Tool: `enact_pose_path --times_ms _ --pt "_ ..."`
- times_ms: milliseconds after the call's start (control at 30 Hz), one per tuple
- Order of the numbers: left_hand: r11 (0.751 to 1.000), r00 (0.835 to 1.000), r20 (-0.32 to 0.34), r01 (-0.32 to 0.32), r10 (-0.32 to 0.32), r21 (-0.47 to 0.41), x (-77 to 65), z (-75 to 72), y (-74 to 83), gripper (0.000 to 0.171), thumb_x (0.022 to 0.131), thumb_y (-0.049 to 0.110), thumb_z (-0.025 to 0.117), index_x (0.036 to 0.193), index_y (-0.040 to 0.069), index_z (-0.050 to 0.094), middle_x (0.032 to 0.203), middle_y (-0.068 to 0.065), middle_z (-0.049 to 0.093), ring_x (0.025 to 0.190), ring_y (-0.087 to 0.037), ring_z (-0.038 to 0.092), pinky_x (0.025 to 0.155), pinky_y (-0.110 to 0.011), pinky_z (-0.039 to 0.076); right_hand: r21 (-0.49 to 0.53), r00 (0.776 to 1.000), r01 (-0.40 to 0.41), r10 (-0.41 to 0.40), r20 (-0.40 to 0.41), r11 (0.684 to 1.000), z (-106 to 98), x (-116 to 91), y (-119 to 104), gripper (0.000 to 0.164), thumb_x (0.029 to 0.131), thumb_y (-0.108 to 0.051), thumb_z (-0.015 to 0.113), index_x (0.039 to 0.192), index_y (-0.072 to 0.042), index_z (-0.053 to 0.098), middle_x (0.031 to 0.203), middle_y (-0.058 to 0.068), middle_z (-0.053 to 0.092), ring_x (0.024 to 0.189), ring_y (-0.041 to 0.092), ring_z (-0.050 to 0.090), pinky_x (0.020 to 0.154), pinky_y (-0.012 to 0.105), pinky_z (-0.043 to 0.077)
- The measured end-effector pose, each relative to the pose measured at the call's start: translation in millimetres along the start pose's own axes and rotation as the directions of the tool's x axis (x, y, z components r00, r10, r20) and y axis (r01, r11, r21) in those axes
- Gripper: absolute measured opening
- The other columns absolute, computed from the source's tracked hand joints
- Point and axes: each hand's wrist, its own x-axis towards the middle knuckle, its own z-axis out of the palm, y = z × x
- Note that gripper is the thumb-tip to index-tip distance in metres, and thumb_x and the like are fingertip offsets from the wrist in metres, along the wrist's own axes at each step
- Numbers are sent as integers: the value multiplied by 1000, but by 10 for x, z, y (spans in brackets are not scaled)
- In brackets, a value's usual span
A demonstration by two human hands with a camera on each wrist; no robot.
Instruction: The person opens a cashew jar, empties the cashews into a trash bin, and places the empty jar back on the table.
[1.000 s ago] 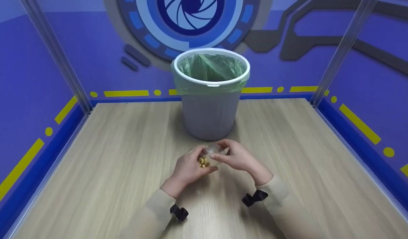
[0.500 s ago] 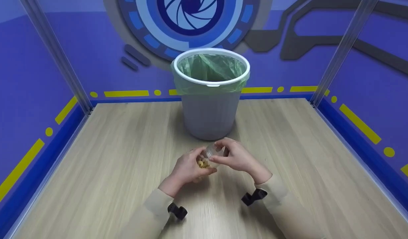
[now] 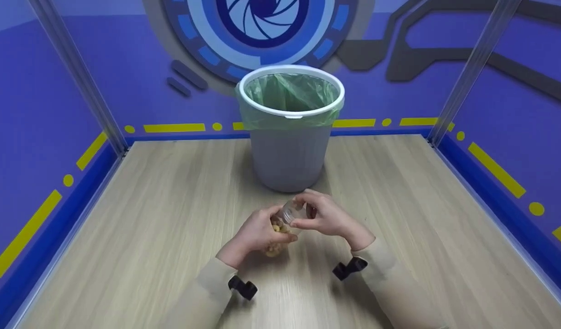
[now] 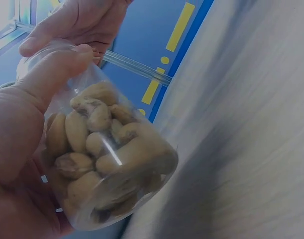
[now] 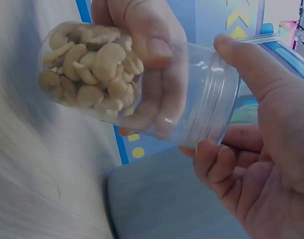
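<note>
A clear plastic jar [image 5: 187,94] of cashews is held tilted over the table, its base low and its ridged mouth end toward the right hand. My left hand [image 3: 257,230] grips the jar's body, thumb on one side and fingers around the other. Cashews [image 4: 107,144] fill the base half, as both wrist views show. My right hand [image 3: 328,217] holds the clear lid [image 5: 224,99] at the mouth end between thumb and curled fingers. Whether the lid sits apart from the jar I cannot tell, since both are see-through.
Behind the hands stands a grey bin [image 3: 289,155] with a white rim and a green liner bag [image 3: 285,91]. The wooden table [image 3: 171,192] is bounded by blue printed walls [image 3: 102,73] at the back and sides.
The jar has tipped further, so its base with the cashews now shows below my left hand. That hand has shifted slightly left and down; my right hand has barely moved.
</note>
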Motion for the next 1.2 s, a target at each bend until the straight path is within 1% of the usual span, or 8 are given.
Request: enact_pose_path --times_ms 200,333,433,533,800,967,1067,1200 --pt "999 1000 -15 5 -4 54 -12 62 13 61 80 43 86 127 10 64 109 -4 70 95 -18 65 84 -41 55 -63 992 -124 126 19 990 56 -2 -79 48 97 -38 72 128 -2 61 106 13 67 76 11 57 68 27 51" --pt "971 996 -55 -61 76 230 -20 118 42 60 82 42 83 126 8 61 108 -6 67 98 -23 64 84 -45 55 -206 960 -276 280 -12 939 186 15 -162 58 100 -57 57 127 -6 56 96 14 70 78 21 65 70 39 54" --pt "956 992 -69 -86 109 281 -19 144 57 58 79 42 85 121 11 60 105 -5 66 98 -22 63 82 -44 55 -288 937 -347 339 -82 892 268 31 -201 58 101 -61 52 120 -7 58 92 15 73 80 29 70 71 45 56" --pt "970 995 -65 -60 77 237 -15 149 60 54 78 42 86 116 16 57 100 -1 62 92 -18 60 79 -39 52 -295 931 -363 333 -147 884 307 46 -207 51 101 -58 54 111 -9 61 87 11 73 75 29 70 68 43 55" --pt "1000 1000 2 -10 10 6 -12 113 69 46 78 27 86 113 16 58 90 0 66 71 -9 60 62 -27 52 -215 957 -270 237 -167 939 294 59 -155 37 97 -53 62 101 -17 66 65 -4 62 57 7 51 53 26 41" --pt "974 992 107 91 -70 -205 -12 111 64 43 79 19 84 112 18 57 84 0 64 48 -10 56 40 -25 45 -184 961 -251 221 -167 950 283 50 -127 34 95 -53 65 100 -19 68 65 -5 64 56 5 53 53 25 43" --pt "962 986 141 118 -85 -246 -11 101 67 41 79 18 83 111 18 58 84 -1 63 46 -11 56 40 -25 45 -169 963 -237 209 -170 957 280 41 -120 33 94 -52 67 99 -19 69 65 -4 64 56 4 53 52 24 43" --pt "981 991 129 54 -30 -186 -1 78 67 41 77 22 83 112 17 61 93 -8 71 65 -8 62 56 -24 51 -182 970 -203 172 -175 962 271 26 -122 30 94 -49 68 98 -20 70 64 -2 65 55 3 52 53 22 42"
